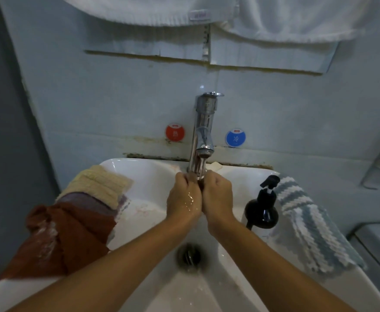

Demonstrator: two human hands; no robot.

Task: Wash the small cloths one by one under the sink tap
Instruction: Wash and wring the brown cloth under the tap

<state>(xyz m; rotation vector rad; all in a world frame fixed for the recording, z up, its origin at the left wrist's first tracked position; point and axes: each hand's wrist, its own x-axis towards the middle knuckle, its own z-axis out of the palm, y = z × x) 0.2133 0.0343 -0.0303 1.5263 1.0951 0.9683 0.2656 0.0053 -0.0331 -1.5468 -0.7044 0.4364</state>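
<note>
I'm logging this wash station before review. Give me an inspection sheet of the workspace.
Surface: white sink, wet, drain open.
Job's things: tap running; cream, purple and rust cloths piled on the left rim; striped cloth on the right rim.
Clutter: black pump bottle; soap bar behind the tap.
Grippers: left hand and right hand pressed together under the stream, fingers curled; any cloth between them is hidden.
Cables: nothing seen.
Surroundings: tiled wall, red and blue stickers, white towels above.
</note>
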